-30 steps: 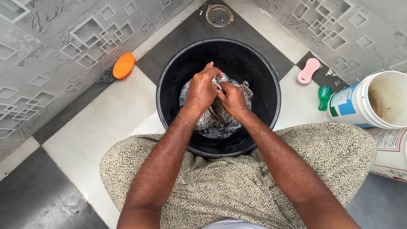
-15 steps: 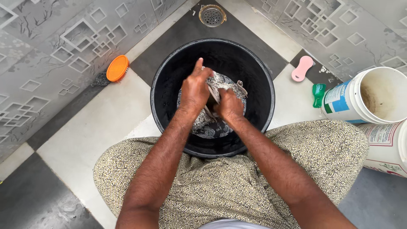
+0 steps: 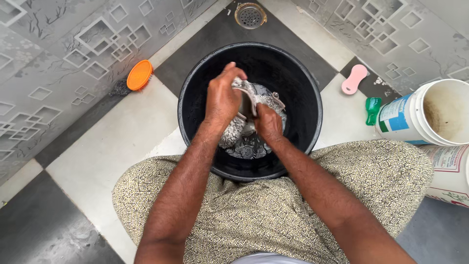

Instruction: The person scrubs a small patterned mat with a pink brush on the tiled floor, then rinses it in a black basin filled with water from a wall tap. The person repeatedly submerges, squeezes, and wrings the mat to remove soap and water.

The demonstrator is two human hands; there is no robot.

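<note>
Your left hand (image 3: 222, 100) and right hand (image 3: 267, 122) both clench the wet grey patterned cloth (image 3: 246, 134), bunched between them inside the black tub (image 3: 195, 112); orange scrub brush (image 3: 139, 75) well apart.

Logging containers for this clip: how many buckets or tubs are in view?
3. A black tub in front of the person, holding the cloth; a white bucket at right; a second white bucket just below it, cut off by the frame edge.
</note>
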